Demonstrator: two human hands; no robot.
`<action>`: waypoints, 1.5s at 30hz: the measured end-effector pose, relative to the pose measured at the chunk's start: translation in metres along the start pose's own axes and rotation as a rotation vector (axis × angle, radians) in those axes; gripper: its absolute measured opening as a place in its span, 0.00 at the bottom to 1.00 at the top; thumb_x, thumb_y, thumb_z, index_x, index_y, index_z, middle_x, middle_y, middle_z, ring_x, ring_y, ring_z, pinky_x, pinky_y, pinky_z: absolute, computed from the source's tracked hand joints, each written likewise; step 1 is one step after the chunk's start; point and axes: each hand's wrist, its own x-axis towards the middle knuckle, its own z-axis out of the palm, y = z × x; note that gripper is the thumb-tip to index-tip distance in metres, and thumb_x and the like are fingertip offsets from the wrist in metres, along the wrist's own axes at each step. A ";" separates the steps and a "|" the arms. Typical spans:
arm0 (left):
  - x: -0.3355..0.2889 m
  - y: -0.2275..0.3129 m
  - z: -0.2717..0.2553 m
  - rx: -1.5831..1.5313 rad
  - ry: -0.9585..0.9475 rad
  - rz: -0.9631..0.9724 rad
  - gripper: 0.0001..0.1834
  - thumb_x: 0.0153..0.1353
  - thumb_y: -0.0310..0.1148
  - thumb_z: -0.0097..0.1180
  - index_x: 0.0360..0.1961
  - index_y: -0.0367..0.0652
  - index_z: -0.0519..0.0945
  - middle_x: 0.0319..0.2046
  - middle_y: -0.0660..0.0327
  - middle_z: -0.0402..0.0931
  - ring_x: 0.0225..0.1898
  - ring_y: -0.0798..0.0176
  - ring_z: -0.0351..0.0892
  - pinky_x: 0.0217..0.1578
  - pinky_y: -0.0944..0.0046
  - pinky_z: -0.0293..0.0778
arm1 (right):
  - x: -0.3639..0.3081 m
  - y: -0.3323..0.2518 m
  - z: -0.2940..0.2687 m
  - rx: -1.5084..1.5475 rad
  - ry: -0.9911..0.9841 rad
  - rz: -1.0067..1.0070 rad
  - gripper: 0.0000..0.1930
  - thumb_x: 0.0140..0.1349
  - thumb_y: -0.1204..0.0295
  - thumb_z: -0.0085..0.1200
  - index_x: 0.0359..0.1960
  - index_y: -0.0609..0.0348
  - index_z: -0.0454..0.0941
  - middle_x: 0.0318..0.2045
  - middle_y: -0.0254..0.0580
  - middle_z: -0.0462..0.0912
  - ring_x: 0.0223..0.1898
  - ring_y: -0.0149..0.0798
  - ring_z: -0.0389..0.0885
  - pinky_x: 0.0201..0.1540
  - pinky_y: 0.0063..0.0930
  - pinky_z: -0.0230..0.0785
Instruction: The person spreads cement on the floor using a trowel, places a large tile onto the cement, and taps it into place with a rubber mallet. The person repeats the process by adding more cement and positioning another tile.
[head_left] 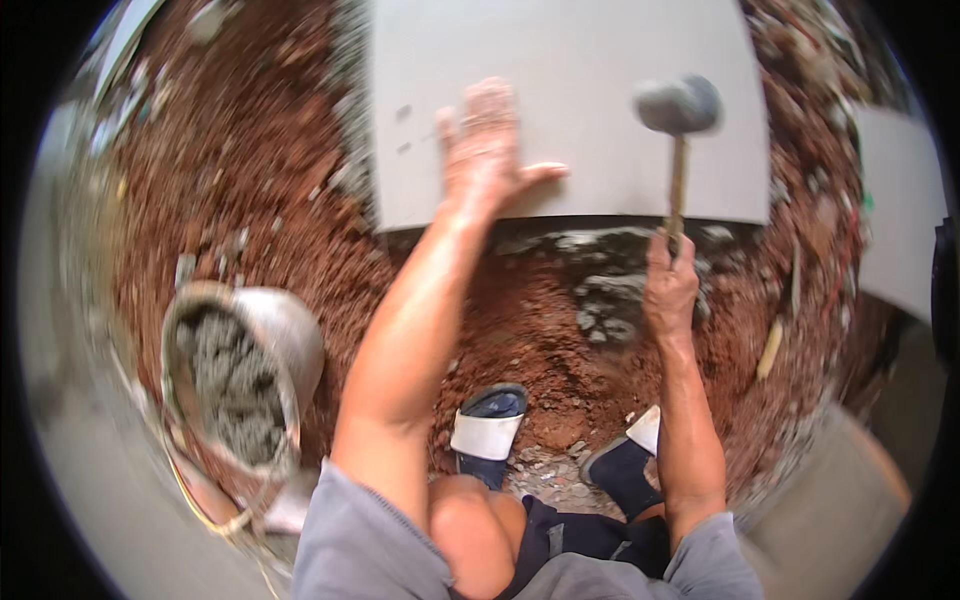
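Observation:
A large pale grey tile lies ahead of me, its near edge raised over dark, lumpy mortar. My left hand is spread flat on the tile's left part, thumb pointing right, with nothing in it. In my right hand, closed round the wooden handle, is a mallet with a dark rounded head. The head is over the right part of the tile, blurred by motion; whether it touches the surface I cannot tell.
At my left stands a tilted bucket with grey wet mortar in it. Loose red soil surrounds the tile. Another pale slab is at the far right. My sandalled feet are close to the tile's near edge.

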 end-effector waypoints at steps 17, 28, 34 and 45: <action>0.073 0.106 0.008 0.214 -0.188 0.090 0.54 0.44 0.71 0.58 0.71 0.62 0.56 0.74 0.53 0.36 0.74 0.46 0.28 0.65 0.27 0.30 | -0.004 0.024 -0.047 0.228 0.030 -0.248 0.18 0.71 0.61 0.43 0.51 0.63 0.60 0.14 0.37 0.71 0.12 0.36 0.74 0.12 0.27 0.69; 0.086 0.109 -0.006 0.169 -0.236 0.048 0.62 0.40 0.74 0.58 0.73 0.63 0.48 0.74 0.57 0.32 0.75 0.50 0.26 0.65 0.27 0.25 | 0.036 0.034 -0.040 -0.024 0.077 -0.011 0.20 0.68 0.58 0.48 0.51 0.61 0.66 0.22 0.60 0.80 0.26 0.64 0.81 0.27 0.54 0.71; 0.150 0.093 -0.023 0.128 -0.173 -0.023 0.61 0.43 0.78 0.51 0.73 0.57 0.48 0.74 0.59 0.36 0.75 0.53 0.29 0.66 0.28 0.25 | 0.064 0.028 -0.047 0.053 0.077 -0.062 0.22 0.70 0.56 0.44 0.53 0.64 0.67 0.31 0.62 0.82 0.34 0.61 0.83 0.34 0.49 0.77; 0.225 0.063 -0.024 0.193 0.008 -0.040 0.61 0.43 0.82 0.43 0.72 0.54 0.51 0.73 0.59 0.42 0.75 0.54 0.35 0.65 0.26 0.30 | 0.199 -0.057 -0.058 0.100 0.134 -0.329 0.17 0.70 0.63 0.48 0.51 0.66 0.69 0.21 0.49 0.78 0.24 0.47 0.82 0.24 0.39 0.72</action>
